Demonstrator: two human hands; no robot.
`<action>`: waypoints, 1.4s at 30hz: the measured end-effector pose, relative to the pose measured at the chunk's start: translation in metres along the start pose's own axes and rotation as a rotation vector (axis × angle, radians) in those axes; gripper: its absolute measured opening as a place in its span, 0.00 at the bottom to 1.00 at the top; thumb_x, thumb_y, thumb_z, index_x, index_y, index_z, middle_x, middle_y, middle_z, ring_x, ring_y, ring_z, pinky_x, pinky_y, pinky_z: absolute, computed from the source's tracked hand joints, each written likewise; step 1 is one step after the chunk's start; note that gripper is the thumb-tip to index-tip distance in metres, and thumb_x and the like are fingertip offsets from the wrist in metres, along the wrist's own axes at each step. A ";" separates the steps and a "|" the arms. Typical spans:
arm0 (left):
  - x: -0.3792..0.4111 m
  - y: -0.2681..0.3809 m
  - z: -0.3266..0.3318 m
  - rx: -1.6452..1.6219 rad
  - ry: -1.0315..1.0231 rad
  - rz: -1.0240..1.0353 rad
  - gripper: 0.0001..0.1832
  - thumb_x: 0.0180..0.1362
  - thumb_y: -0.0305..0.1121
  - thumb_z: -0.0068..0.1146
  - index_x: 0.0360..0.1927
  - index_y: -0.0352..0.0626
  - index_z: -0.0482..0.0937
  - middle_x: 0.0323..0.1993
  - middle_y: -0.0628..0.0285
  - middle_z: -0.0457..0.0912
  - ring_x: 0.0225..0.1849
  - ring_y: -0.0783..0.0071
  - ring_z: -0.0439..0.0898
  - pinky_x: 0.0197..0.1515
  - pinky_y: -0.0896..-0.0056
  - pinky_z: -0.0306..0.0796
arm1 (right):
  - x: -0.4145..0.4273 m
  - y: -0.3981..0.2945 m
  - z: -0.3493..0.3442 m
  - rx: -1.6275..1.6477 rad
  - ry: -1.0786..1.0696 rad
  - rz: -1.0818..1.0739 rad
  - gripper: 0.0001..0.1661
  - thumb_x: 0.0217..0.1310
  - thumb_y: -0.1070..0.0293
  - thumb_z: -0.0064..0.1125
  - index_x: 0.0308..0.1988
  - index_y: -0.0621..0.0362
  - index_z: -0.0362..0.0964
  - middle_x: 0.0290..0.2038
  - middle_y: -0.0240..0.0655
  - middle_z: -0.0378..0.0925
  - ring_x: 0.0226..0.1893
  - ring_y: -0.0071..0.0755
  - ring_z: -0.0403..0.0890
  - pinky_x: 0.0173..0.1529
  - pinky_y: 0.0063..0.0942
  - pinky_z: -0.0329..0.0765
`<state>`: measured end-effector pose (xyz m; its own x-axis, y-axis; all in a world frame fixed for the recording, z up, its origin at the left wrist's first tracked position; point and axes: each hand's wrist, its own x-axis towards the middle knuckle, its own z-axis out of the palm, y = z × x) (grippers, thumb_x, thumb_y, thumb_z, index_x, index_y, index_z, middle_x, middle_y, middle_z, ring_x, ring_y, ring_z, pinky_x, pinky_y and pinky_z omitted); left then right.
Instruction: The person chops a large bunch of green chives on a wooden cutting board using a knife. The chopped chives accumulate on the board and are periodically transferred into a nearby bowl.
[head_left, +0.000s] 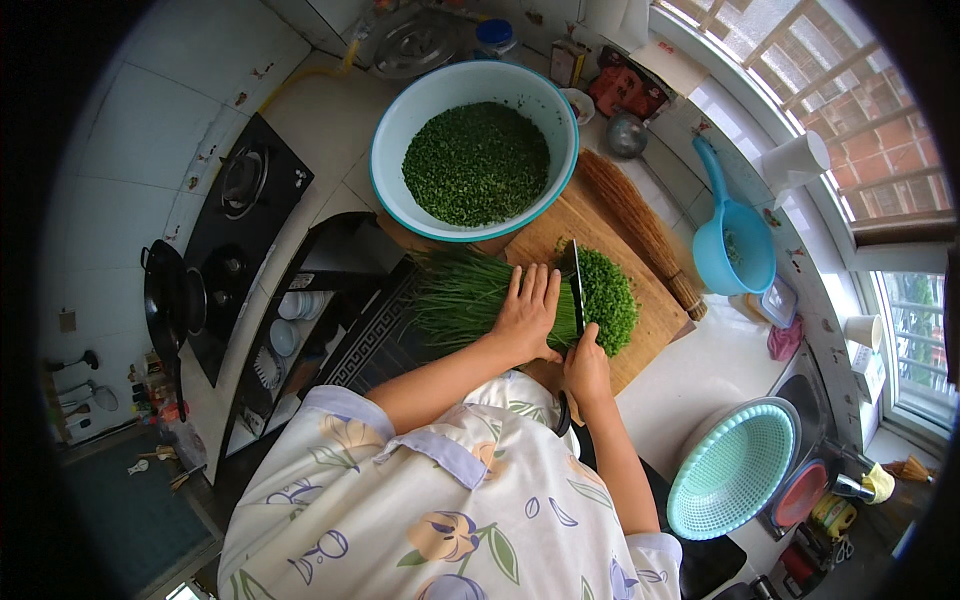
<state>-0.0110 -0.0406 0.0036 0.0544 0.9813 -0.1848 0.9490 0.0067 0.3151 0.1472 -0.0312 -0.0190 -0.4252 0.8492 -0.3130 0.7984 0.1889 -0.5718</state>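
Note:
A bunch of long green chives (461, 300) lies across the wooden cutting board (651, 326), its leafy ends hanging past the board's left side. My left hand (527, 315) presses flat on the bunch near the cut end, fingers pointing away from me. In my right hand (587, 369) is the handle of a kitchen knife (577, 281). Its blade stands on edge at the cut end, just right of my left fingers. Against the blade's right side is a heap of finely chopped chives (609, 307). Beyond the board, a large enamel basin (386, 161) holds more chopped greens (480, 165).
A straw whisk brush (637, 225) lies along the board's right edge. Further right are a blue plastic ladle (735, 251) and a mint-green colander (731, 472) by the sink (806, 390). A gas hob (244, 187) and a black wok (165, 300) are on the left.

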 end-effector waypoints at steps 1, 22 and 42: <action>0.000 0.000 0.002 0.011 0.010 -0.005 0.71 0.22 0.58 0.75 0.65 0.24 0.48 0.64 0.36 0.56 0.68 0.44 0.54 0.70 0.45 0.40 | 0.000 -0.001 -0.001 0.006 -0.008 0.006 0.15 0.56 0.76 0.47 0.41 0.67 0.52 0.22 0.59 0.75 0.24 0.65 0.77 0.27 0.54 0.73; 0.013 -0.010 0.005 -0.051 0.035 0.032 0.57 0.30 0.48 0.73 0.60 0.22 0.56 0.54 0.42 0.66 0.59 0.48 0.63 0.67 0.53 0.50 | -0.039 -0.036 -0.065 0.089 -0.041 0.122 0.12 0.60 0.79 0.45 0.41 0.66 0.52 0.25 0.61 0.73 0.28 0.71 0.73 0.27 0.53 0.66; 0.016 -0.009 0.005 0.019 0.070 0.044 0.50 0.28 0.45 0.72 0.55 0.24 0.65 0.50 0.46 0.70 0.55 0.53 0.66 0.62 0.58 0.56 | -0.007 -0.035 -0.044 -0.031 -0.116 0.106 0.13 0.61 0.76 0.48 0.41 0.68 0.53 0.22 0.62 0.72 0.23 0.70 0.73 0.23 0.56 0.68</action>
<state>-0.0172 -0.0256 -0.0073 0.0752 0.9916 -0.1050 0.9520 -0.0400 0.3035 0.1409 -0.0221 0.0366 -0.3829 0.8028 -0.4571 0.8533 0.1179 -0.5079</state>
